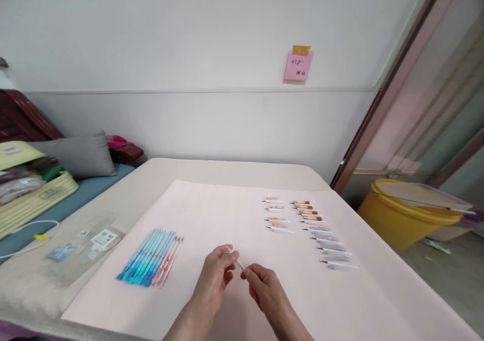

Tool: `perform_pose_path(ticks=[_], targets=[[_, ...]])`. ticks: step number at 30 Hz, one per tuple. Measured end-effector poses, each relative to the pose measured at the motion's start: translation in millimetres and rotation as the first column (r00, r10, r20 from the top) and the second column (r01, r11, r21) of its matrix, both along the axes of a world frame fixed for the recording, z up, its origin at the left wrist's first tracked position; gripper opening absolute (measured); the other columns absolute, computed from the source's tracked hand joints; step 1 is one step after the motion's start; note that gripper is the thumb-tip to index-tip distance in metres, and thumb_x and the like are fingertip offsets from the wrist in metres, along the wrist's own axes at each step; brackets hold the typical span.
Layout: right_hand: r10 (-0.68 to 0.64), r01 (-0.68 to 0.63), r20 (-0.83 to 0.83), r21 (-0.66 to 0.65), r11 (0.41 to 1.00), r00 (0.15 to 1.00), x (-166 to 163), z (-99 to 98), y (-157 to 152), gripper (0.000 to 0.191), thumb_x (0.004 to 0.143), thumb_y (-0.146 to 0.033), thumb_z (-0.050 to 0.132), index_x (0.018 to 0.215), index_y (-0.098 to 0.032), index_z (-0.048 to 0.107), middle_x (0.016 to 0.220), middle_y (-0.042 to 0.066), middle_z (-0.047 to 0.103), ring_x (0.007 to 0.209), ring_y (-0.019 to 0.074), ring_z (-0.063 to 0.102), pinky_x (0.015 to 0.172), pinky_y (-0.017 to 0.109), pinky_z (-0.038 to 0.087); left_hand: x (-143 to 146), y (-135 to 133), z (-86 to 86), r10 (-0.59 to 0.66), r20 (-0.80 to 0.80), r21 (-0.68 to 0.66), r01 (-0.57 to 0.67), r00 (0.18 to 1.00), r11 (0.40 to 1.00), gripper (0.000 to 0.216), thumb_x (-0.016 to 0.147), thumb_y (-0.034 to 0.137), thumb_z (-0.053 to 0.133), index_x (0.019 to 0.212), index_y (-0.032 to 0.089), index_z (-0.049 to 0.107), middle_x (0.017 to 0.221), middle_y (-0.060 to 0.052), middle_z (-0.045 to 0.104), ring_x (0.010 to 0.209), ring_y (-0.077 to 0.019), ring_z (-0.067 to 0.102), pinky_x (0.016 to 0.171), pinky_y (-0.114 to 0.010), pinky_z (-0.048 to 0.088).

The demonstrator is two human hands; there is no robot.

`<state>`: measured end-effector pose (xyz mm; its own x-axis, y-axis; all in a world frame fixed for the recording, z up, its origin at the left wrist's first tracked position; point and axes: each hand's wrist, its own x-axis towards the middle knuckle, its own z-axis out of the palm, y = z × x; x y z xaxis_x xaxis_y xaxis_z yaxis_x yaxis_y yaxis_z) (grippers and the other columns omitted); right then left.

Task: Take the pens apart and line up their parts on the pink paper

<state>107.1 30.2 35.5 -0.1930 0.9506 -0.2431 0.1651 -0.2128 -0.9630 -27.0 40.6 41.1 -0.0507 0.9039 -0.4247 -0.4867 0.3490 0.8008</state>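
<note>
My left grip [218,270] and right grip [265,284] both pinch a thin stick [240,265] above the pink sheet [212,215].

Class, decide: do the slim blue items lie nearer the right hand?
No: the slim blue items lie left of the left hand, with the right hand farther away.

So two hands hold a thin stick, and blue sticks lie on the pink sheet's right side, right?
No, the blue sticks lie on the left side of the pink sheet, as the head view shows. The left hand and right hand do hold a thin stick.
</note>
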Motion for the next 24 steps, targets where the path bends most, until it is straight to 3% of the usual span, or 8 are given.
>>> perform_pose_path(ticks=[4,9,13,18,22,24], targets=[[-0.021,0.021,0.004,-0.016,1.0,1.0,1.0,1.9,0.0,0.025,0.078,-0.034,0.045,0.065,-0.016,0.056,0.036,-0.008,0.036,0.035,0.0055,0.025,0.04,0.021,0.018,1.6,-0.4,2.4,0.001,0.092,0.055,-0.007,0.996,0.998,0.033,0.058,0.014,0.07,0.089,0.017,0.058,0.09,-0.006,0.061,0.083,-0.0145,0.057,0.072,-0.025,0.044],[0.008,-0.008,-0.002,-0.004,1.0,1.0,1.6,2.3,-0.9,0.026,0.079,-0.035,0.044,0.068,-0.016,0.056,0.038,-0.008,0.038,0.035,0.0054,0.026,0.04,0.021,0.019,2.1,-1.7,3.2,0.007,-0.002,0.004,-0.007,1.0,1.0,0.03,0.062,0.024,0.069,0.089,0.017,0.059,0.083,-0.005,0.06,0.069,-0.0112,0.056,0.063,-0.023,0.043],[-0.005,0.005,0.009,-0.014,1.0,1.0,2.5,3.7,-0.1,0.026,0.078,-0.035,0.044,0.066,-0.016,0.056,0.037,-0.008,0.037,0.034,0.0055,0.026,0.04,0.022,0.019,3.0,-2.6,4.1,-0.009,0.073,0.076,0.003,0.997,0.997,0.032,0.059,0.014,0.068,0.09,0.016,0.059,0.09,-0.008,0.061,0.085,-0.0153,0.057,0.072,-0.025,0.044],[0.015,-0.015,-0.015,-0.021,1.0,1.0,2.7,5.1,-0.3,0.026,0.078,-0.036,0.045,0.066,-0.016,0.056,0.037,-0.008,0.036,0.035,0.0052,0.025,0.04,0.021,0.019,3.2,-2.2,4.0,0.014,-0.031,-0.007,-0.014,0.999,1.0,0.033,0.06,0.025,0.071,0.09,0.018,0.059,0.077,-0.003,0.059,0.063,-0.0099,0.055,0.058,-0.022,0.041],[-0.011,0.011,-0.005,-0.032,0.999,1.0,1.7,6.0,-0.6,0.024,0.077,-0.034,0.044,0.066,-0.016,0.055,0.037,-0.008,0.036,0.034,0.0049,0.025,0.04,0.021,0.018,2.6,-2.4,4.4,0.011,0.047,0.054,-0.014,0.999,0.998,0.031,0.059,0.014,0.068,0.088,0.018,0.059,0.089,-0.005,0.061,0.08,-0.0131,0.057,0.07,-0.024,0.044],[-0.01,0.01,-0.001,-0.041,0.999,1.0,1.4,6.5,-0.5,0.024,0.077,-0.034,0.044,0.066,-0.016,0.055,0.036,-0.009,0.036,0.033,0.0047,0.024,0.039,0.021,0.017,1.9,-2.3,3.6,0.01,0.064,0.062,-0.014,0.998,0.998,0.032,0.058,0.011,0.068,0.088,0.017,0.059,0.089,-0.005,0.061,0.079,-0.0122,0.057,0.069,-0.023,0.044]])
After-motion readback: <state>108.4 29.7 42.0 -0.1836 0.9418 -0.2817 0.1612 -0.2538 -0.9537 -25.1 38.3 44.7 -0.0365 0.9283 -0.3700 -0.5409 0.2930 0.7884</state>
